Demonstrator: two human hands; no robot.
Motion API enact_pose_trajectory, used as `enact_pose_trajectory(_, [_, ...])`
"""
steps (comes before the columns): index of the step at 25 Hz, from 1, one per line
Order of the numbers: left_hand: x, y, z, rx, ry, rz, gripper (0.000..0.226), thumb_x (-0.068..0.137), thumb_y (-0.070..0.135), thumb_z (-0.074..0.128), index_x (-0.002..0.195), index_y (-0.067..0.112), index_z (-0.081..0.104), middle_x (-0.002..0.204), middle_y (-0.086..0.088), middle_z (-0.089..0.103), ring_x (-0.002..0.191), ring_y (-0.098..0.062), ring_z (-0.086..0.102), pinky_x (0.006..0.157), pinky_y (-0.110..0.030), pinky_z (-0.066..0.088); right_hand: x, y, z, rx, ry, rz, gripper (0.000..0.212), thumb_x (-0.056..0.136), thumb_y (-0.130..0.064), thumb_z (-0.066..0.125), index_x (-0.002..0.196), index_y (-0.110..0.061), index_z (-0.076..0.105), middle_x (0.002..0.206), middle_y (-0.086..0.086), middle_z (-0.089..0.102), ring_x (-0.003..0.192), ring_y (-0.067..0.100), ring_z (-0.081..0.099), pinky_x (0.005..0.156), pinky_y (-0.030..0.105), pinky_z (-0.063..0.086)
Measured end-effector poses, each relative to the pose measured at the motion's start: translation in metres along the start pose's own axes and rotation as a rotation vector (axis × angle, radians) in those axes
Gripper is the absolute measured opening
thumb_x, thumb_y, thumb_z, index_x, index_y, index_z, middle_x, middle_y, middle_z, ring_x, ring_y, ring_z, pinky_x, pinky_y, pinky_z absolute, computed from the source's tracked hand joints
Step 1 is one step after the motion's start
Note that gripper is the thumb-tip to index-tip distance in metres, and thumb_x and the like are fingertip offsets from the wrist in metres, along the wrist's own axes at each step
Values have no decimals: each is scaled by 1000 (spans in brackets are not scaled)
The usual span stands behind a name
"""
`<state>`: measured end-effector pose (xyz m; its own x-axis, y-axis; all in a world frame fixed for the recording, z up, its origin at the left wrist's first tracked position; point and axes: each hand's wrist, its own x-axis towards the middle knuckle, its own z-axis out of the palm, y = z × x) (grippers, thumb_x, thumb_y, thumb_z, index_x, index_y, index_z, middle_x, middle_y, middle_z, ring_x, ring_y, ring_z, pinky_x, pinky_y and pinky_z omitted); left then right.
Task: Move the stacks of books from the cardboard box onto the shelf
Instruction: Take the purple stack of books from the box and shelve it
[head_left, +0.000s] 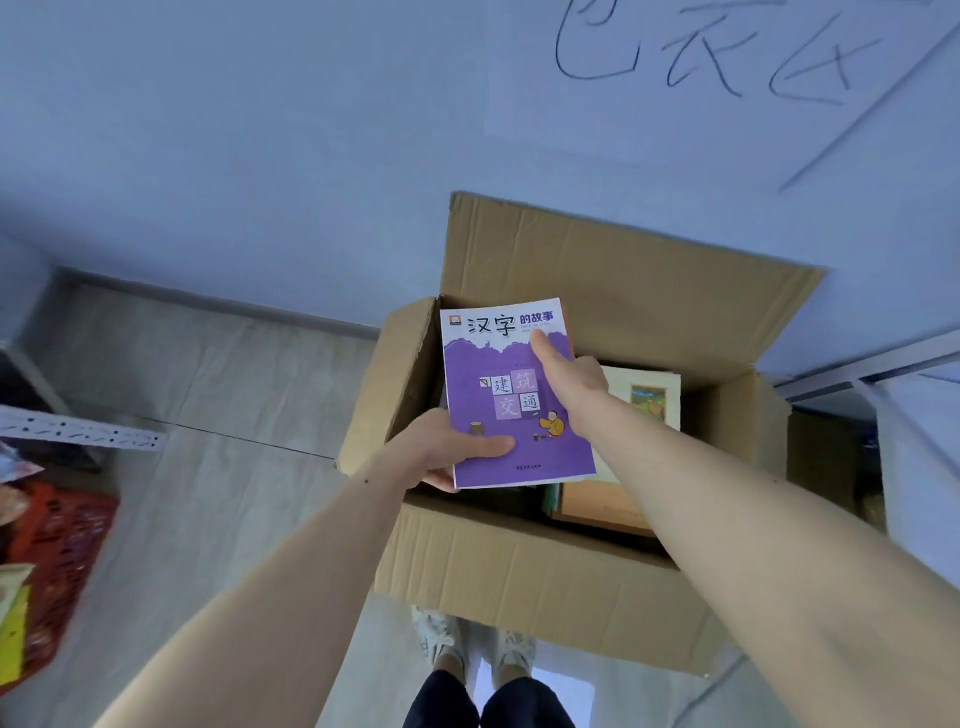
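Both hands clamp the purple book (511, 400): my left hand (447, 452) pinches its near corner, my right hand (569, 376) grips its right edge. It hovers above the cardboard box (519, 566), long axis pointing away, more books (644, 400) below.

Head-worn wide-angle view, steeply downward and close over an open cardboard box (524, 561) on the floor (218, 395).

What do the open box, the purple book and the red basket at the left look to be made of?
Box: brown corrugated cardboard, matte, with creases and folded flaps. Purple book: paper, thin soft cover, apparently slightly glossy. Red basket: probably moulded plastic, judging by its perforated lattice wall; blurred.
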<state>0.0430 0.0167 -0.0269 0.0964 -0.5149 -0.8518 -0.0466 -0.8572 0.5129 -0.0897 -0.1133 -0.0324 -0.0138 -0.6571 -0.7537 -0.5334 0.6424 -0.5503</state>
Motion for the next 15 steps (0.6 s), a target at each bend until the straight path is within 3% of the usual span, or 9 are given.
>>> enact_pose_trajectory(2, [-36,15,-17,-36,30,49,47,64,46,90,103,26,72,87,3,79,71,-14,74,60,-30,61,-33,-32,-2,5,-20,-79,59,69,-78,60,81,-20,56,99,1,66,75,16,59,61,30,42])
enact_pose_trajectory(5, [-100,31,-44,-106,76,119,43,65,44,90,102,30,71,89,6,79,75,-14,76,65,-34,63,-92,-81,5,-13,-73,-208,62,75,-75,57,93,-16,58,96,1,63,78,18,59,62,31,41])
enact_pose_trajectory(8, [-168,34,-72,-163,195,176,56,62,45,91,110,23,72,95,1,79,83,-20,77,66,-33,62,-152,-124,21,-14,-146,-346,61,81,-71,56,105,-15,55,100,0,61,77,16,57,60,28,39])
enact_pose_trajectory(11, [-242,22,-101,-245,326,212,59,61,47,91,110,21,71,92,-1,79,79,-21,77,56,-27,58,-222,-155,48,-78,-210,-466,57,82,-70,54,89,-14,52,79,-3,58,60,7,52,44,22,39])
enact_pose_trajectory(15, [-343,-25,-133,-324,495,238,56,62,49,90,107,21,72,87,-1,80,76,-22,78,55,-26,58,-324,-170,102,-117,-339,-578,52,83,-68,57,77,-17,49,81,-2,60,66,11,56,50,25,41])
